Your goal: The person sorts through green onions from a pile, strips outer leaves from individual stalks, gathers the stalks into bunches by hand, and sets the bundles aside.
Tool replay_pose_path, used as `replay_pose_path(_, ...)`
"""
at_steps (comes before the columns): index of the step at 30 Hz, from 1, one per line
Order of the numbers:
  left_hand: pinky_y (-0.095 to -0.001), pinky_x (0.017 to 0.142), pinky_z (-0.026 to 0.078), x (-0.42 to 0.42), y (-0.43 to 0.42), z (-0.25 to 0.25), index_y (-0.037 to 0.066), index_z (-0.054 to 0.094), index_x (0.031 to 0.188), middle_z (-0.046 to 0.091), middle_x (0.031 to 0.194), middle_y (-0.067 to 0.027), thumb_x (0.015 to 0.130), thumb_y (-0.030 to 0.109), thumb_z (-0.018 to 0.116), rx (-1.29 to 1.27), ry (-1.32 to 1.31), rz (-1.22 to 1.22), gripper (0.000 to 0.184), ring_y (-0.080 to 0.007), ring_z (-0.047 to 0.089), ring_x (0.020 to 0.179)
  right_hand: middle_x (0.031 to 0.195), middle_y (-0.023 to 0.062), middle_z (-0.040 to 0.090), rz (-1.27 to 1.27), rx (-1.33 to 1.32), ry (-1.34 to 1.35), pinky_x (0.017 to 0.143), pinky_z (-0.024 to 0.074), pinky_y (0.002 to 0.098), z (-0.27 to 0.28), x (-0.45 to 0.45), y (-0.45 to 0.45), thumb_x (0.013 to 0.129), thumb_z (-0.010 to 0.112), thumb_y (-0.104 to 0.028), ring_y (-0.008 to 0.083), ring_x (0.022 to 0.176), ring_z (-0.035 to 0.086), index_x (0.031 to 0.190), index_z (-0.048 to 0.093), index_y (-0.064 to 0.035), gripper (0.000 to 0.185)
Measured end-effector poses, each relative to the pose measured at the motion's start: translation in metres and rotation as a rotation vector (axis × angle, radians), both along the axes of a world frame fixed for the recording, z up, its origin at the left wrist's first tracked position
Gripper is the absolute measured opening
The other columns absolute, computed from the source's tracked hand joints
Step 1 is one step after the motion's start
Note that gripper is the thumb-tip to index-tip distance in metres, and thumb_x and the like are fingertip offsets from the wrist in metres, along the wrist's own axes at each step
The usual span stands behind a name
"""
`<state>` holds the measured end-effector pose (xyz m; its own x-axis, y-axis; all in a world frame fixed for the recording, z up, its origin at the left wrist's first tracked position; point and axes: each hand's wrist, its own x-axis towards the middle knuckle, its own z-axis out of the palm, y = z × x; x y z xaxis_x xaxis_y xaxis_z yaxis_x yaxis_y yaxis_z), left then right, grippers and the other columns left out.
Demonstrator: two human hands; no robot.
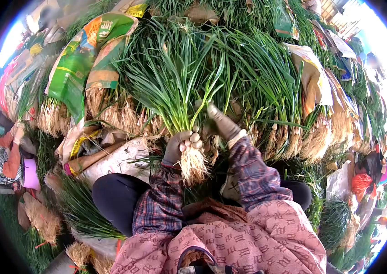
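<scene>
A bunch of green garlic [182,86] stands fanned out in front of me, its long flat leaves pointing away. My left hand [175,146] is closed around the lower stems, just above the small white bulbs. Pale, stringy roots [194,165] hang below that grip toward my lap. Just right of the bunch is my right hand [224,122], its fingers close to a yellowish-green leaf [208,97]. Motion smears those fingers, so whether they pinch the leaf is unclear.
More green garlic [266,68] is heaped ahead, roots facing me. Printed sacks [72,68] cover parts of the heap, and a white sack [118,160] lies left of my knee. Tied bundles [42,217] sit lower left. Another person [6,157] works at far left.
</scene>
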<state>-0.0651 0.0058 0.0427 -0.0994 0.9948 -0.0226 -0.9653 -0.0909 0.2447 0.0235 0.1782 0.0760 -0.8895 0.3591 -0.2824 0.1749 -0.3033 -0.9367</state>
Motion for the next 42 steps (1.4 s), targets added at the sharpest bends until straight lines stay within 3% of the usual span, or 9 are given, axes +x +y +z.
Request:
replay_pose_path(3,-0.0365,0.073,0.043,0.003,-0.011,0.021,0.005,0.055,0.113,0.044,0.073,0.0037,0.089,0.019,0.052,0.004,-0.004,0.068,0.028,-0.0138,0.045,0.071,0.09,0.0056,0.055,0.205,-0.428,0.091,0.061,0.0517,0.0303,0.003,-0.012,-0.036,0.086,0.052,-0.06,0.0173,0.073,0.059,0.147,0.018,-0.0108,0.086)
replay_pose_path(7,-0.0452,0.087,0.053,-0.004,-0.021,0.033,0.003,0.059,0.103,0.063,0.105,-0.0121,0.086,0.01,0.055,0.047,-0.144,0.062,0.019,-0.0246,0.063,0.097,0.085,0.0026,0.058,0.235,-0.075,-0.181,0.072,0.0496,0.0262,0.016,-0.007,-0.012,0.089,0.063,-0.03,0.0138,0.074,0.054,0.109,0.061,-0.0057,0.032)
replay_pose_path(14,-0.0382,0.078,0.053,-0.014,-0.026,0.018,0.002,0.057,0.105,0.058,0.084,-0.0061,0.083,0.016,0.061,-0.145,0.282,0.247,0.026,-0.0193,0.061,0.077,0.051,-0.0072,0.039,-0.384,-0.357,0.913,0.036,0.0335,0.023,0.082,0.095,0.094,0.099,0.04,-0.033,0.0044,0.038,0.032,0.081,0.057,-0.0132,0.031)
replay_pose_path(18,-0.0476,0.087,0.051,-0.001,-0.009,0.031,0.004,0.049,0.121,0.059,0.112,-0.0126,0.083,0.005,0.056,0.328,-0.138,0.179,0.039,-0.0261,0.059,0.102,0.066,0.0001,0.052,-0.163,0.177,0.149,0.053,0.0482,0.0224,0.068,0.115,0.012,0.101,0.034,-0.028,0.0098,0.056,0.052,0.089,0.059,-0.0112,0.033)
replay_pose_path(22,-0.042,0.085,0.047,-0.003,-0.015,0.058,0.015,0.029,0.145,0.041,0.07,0.0018,0.087,0.006,0.049,0.355,-0.045,0.241,0.061,-0.0153,0.047,0.073,0.101,0.011,0.065,0.639,1.062,-0.369,0.074,0.0539,0.0278,-0.001,0.134,-0.003,0.096,0.05,-0.027,0.0167,0.081,0.061,0.109,0.062,-0.0101,0.025)
replay_pose_path(27,-0.0424,0.086,0.045,-0.006,0.006,0.025,0.006,0.048,0.128,0.048,0.079,-0.0016,0.077,0.011,0.057,0.32,0.139,0.131,0.053,-0.02,0.053,0.079,0.078,0.0152,0.067,-0.32,1.306,-0.827,0.06,0.0529,0.0377,0.044,0.047,0.035,0.09,0.056,-0.043,0.0248,0.07,0.066,0.098,0.059,-0.002,0.042)
replay_pose_path(32,-0.0358,0.084,0.048,0.013,0.002,0.026,-0.002,0.061,0.101,0.062,0.098,-0.0121,0.083,0.019,0.054,-0.304,0.579,0.147,0.028,-0.0225,0.06,0.088,0.079,0.0176,0.066,-0.312,1.196,-0.807,0.063,0.0508,0.0393,0.02,0.029,0.065,0.081,0.062,-0.04,0.0287,0.07,0.065,0.091,0.061,-0.0077,0.034)
replay_pose_path(35,-0.0353,0.085,0.048,0.024,0.004,0.007,-0.002,0.066,0.091,0.065,0.101,-0.0135,0.085,0.027,0.055,-0.314,0.918,0.181,0.031,-0.0234,0.062,0.089,0.075,0.002,0.063,-0.226,0.353,-0.282,0.056,0.0488,0.0289,0.044,0.03,0.032,0.087,0.064,-0.024,0.0108,0.058,0.055,0.091,0.063,-0.0061,0.018)
replay_pose_path(42,-0.0287,0.069,0.047,0.027,0.005,-0.008,0.001,0.063,0.081,0.059,0.076,-0.0029,0.085,0.016,0.054,-0.325,0.531,0.09,0.019,-0.0158,0.057,0.068,0.089,-0.0006,0.06,-0.181,-0.177,0.026,0.072,0.0456,0.0218,-0.002,0.019,0.015,0.097,0.049,-0.028,0.009,0.078,0.055,0.105,0.061,-0.0055,0.027)
